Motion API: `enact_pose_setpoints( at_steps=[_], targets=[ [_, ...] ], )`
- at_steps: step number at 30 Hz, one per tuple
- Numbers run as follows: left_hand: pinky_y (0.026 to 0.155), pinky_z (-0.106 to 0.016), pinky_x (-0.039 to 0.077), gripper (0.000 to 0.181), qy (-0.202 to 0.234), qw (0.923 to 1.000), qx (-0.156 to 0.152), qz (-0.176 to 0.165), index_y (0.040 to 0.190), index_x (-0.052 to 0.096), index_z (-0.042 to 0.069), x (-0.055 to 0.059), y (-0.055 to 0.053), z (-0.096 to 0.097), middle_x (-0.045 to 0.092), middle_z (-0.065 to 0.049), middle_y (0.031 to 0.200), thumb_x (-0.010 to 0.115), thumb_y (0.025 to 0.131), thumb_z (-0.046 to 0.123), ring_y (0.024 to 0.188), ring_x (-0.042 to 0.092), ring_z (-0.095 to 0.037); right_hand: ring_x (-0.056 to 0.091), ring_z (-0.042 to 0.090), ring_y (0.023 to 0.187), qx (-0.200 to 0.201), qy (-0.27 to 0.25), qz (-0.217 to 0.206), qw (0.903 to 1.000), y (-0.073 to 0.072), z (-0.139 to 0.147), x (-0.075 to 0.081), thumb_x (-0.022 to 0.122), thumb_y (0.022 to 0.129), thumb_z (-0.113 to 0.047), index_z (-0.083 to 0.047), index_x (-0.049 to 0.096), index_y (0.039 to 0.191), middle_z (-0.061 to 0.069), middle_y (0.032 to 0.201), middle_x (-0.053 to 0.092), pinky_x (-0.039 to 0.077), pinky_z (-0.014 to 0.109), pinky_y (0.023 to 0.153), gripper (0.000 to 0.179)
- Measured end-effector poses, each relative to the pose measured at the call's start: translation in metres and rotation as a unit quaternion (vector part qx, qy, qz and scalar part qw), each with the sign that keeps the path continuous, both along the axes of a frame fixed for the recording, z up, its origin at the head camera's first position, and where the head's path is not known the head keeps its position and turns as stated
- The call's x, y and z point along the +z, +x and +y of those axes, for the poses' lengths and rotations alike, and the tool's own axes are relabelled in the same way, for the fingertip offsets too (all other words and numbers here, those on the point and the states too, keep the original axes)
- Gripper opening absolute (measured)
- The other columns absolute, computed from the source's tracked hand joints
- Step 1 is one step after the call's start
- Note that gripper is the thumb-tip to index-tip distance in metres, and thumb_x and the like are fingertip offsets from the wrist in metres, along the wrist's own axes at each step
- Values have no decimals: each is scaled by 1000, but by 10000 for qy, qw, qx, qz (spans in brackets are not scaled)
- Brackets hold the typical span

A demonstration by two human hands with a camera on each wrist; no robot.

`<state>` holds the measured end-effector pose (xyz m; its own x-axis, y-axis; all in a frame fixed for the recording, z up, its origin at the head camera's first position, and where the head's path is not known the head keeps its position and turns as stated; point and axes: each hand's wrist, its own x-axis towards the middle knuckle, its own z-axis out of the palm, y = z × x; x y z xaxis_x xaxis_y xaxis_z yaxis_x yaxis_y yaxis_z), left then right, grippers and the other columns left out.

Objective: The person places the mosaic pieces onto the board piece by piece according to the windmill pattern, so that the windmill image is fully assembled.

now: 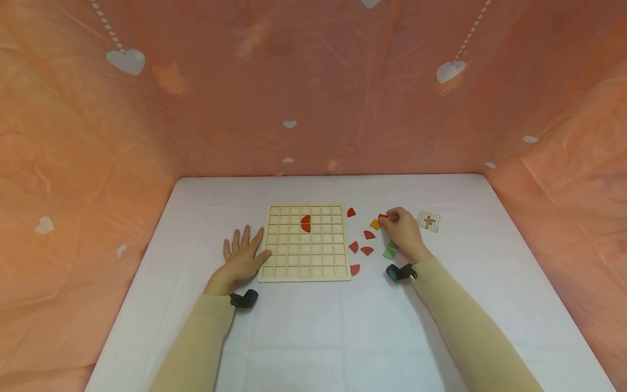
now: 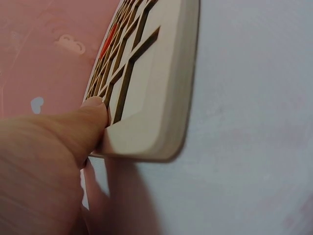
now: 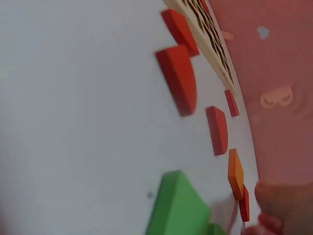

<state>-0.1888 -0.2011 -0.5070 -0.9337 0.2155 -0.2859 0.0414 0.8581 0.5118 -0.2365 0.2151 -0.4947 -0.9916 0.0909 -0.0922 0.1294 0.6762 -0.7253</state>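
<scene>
- Resting between 8 and 9 o'clock of the grid board [image 1: 303, 280], the left hand [image 1: 242, 261] has its fingers spread wide; the left wrist view shows the thumb lying on the board's rim.
- The grid board lies flat on the white table [image 1: 294, 326], its surface divided into many small square cells.
- Toward 12 o'clock from the board's centre, two neighbouring cells contain red pieces, the upper red piece [image 1: 306, 219] and the lower red piece [image 1: 306, 228]; together they form a half-round.
- Outside the board lie loose red wedges: one [image 1: 351, 212] at 2 o'clock, one [image 1: 354, 247] at 3 o'clock, one [image 1: 355, 270] at 4 o'clock, all near its edge.
- Farther out, around 3 o'clock, are two more red wedges [image 1: 367, 250] [image 1: 369, 234].
- Between 2 and 3 o'clock are the orange piece [image 1: 375, 224] and, just beside it, another red piece [image 1: 382, 216].
- Two green pieces [image 1: 389, 252] lie at 3 o'clock, partly covered by the right hand.
- The right hand [image 1: 404, 231] has bent fingers, narrow together, at this last red piece; whether they pinch it, I cannot tell.
- Between 2 and 3 o'clock of the right hand lies the gridded card [image 1: 429, 221], bearing a reddish-brown figure.
</scene>
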Motion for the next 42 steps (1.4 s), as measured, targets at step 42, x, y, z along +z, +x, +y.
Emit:
enact_pose_setpoints(
  at_steps=[42],
  targets=[
    [103,-59,-24,72,94,10000,-7,6,157,10,15,0,1,-1,-15,-21,158,41,101,48,139,-27,-40,57,18,74,1360,-515,-130,9893,-10,-92,11,61,97,-24,-16,60,108,1,94,65,47,30,61,14]
  ],
)
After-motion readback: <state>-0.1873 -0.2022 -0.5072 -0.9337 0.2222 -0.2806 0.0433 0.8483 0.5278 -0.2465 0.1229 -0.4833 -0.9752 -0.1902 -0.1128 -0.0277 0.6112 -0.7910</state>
